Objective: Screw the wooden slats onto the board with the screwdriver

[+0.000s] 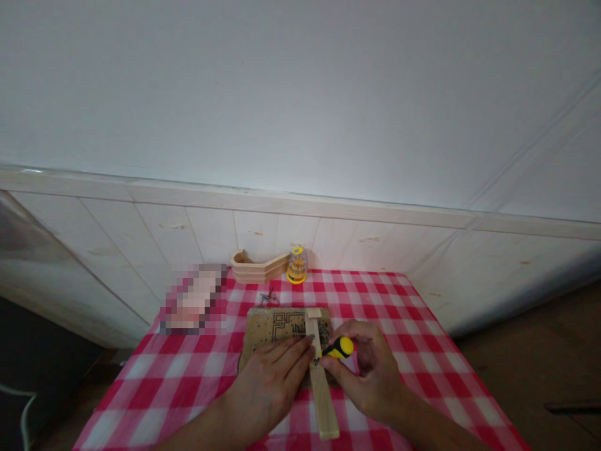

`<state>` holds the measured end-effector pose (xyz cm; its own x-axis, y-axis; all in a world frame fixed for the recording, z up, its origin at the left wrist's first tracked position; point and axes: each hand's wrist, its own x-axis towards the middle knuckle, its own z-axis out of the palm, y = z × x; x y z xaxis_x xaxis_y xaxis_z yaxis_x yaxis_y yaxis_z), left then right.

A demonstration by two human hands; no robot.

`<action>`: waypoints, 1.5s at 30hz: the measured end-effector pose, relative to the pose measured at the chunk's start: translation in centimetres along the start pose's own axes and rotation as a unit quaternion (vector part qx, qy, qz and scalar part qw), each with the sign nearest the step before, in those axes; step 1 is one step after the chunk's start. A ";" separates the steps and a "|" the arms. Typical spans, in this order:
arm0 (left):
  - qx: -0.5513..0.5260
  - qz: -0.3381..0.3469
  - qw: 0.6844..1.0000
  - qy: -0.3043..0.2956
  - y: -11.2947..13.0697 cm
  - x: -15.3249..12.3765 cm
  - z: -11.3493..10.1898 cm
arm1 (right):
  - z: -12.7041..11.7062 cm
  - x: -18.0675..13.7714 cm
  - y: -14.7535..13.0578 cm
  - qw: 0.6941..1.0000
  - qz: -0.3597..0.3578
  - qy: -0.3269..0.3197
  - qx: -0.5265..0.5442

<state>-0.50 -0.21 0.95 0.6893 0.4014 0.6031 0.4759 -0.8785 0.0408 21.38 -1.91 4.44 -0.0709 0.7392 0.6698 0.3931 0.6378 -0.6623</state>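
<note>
A narrow wooden piece (323, 407) with a small block at its far end lies lengthwise over a flat piece of printed cardboard (263, 326). Two dark screw heads show along its middle. My left hand (267, 379) rests flat from the left, its fingers stretched over the cardboard and the tips against the wood's edge. On the other side, my right hand (370, 376) is closed on a screwdriver (342, 348) with a stubby yellow and black handle. The tool is tilted, its tip end near the closer screw; whether the tip touches it, I cannot tell.
Behind the cardboard lies a small pile of dark screws (268, 297). A curved wooden part (256, 273) and a clear container with yellow bits (297, 266) stand by the panelled wall (347, 241). A pixelated item (195, 300) is at left on the checked tablecloth (404, 307).
</note>
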 end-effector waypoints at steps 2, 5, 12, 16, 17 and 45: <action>0.002 -0.003 1.000 -0.003 0.0 -0.1 0.1 | 0.2 0.1 -0.1 1.000 0.006 0.005 0.003; 0.001 -0.009 1.000 0.003 0.0 -0.1 0.1 | 0.4 0.2 -0.4 1.000 0.014 0.013 0.015; 0.011 0.005 1.000 -0.008 -0.2 -0.3 0.2 | 0.3 1.1 -0.3 0.994 0.057 0.094 0.027; 0.020 0.007 1.000 -0.004 -0.2 -0.3 0.1 | 0.4 1.7 0.2 0.987 0.095 0.117 0.047; 0.020 0.008 1.000 -0.003 -0.2 -0.3 0.1 | 0.4 1.7 0.3 0.987 0.100 0.115 0.051; 0.008 0.006 1.000 -0.011 -0.2 -0.1 0.0 | -0.2 0.7 1.8 0.997 0.073 0.008 0.020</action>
<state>-0.65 -0.07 0.89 0.7068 0.3956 0.5865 0.4750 -0.8798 0.0211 22.25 -0.27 3.76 -0.0015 0.8220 0.5694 0.3610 0.5315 -0.7663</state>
